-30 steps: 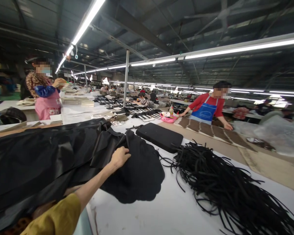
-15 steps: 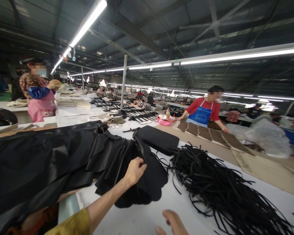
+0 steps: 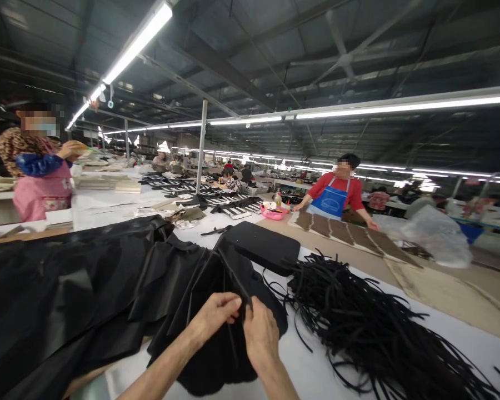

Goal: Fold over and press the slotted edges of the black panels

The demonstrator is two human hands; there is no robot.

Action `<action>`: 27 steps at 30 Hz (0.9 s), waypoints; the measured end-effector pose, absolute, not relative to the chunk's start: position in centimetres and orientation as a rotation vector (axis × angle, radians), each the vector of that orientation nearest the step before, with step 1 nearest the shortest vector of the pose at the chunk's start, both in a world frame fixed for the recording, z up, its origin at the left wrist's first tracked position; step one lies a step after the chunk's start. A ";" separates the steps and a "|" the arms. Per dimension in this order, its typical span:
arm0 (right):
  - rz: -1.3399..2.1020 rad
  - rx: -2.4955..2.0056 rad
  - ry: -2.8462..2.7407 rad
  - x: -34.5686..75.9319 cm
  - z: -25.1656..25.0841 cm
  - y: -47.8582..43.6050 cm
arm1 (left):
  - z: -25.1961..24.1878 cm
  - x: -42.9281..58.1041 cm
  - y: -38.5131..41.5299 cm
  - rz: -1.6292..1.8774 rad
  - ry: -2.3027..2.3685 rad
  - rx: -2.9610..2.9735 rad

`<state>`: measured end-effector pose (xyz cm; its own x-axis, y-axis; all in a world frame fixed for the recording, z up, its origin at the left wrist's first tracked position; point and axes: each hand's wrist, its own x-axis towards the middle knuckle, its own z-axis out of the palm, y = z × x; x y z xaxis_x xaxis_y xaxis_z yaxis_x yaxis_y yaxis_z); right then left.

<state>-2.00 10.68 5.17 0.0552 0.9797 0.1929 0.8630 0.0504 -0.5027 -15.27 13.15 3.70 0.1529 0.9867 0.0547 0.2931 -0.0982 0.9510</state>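
A pile of black fabric pieces (image 3: 179, 289) spreads across the white table from the left to just before me. My left hand (image 3: 219, 314) pinches an edge of the black fabric near the middle. Close beside it, my right hand (image 3: 261, 333) grips the same fabric with thumb and fingers pressed together. The edge between the two hands is partly hidden by my fingers. Just behind them lies a flat black pad with rounded corners (image 3: 262, 243). To the right is a heap of thin black strips (image 3: 358, 316).
A pink basket (image 3: 273, 211) with bottles stands beyond the pad. Across the table, a person in a blue apron (image 3: 332, 199) handles brown panels (image 3: 337, 233). Another person in a pink apron (image 3: 44, 186) works at the far left. A clear plastic bag (image 3: 437, 236) lies at the right.
My right hand has come up from the bottom edge and taken hold of the black fabric beside my left hand. The left hand has drawn slightly nearer with the fabric.
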 end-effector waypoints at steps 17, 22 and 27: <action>0.391 -1.556 -1.868 2.6 8.1 10.9 | -0.7 -18.2 24.2 0.806 1.962 1.106; 0.921 -1.348 -1.284 10.1 12.5 10.4 | -0.5 -18.8 25.0 0.758 1.987 1.055; 1.248 -1.290 -0.649 15.3 13.5 5.1 | 1.0 -16.6 22.1 0.844 2.036 1.278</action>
<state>15.27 5.06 13.50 0.2769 0.9229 -0.2676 -0.3107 -0.1776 -0.9338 -16.64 22.10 1.01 -0.3687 0.9184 -0.1436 0.5477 0.3394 0.7648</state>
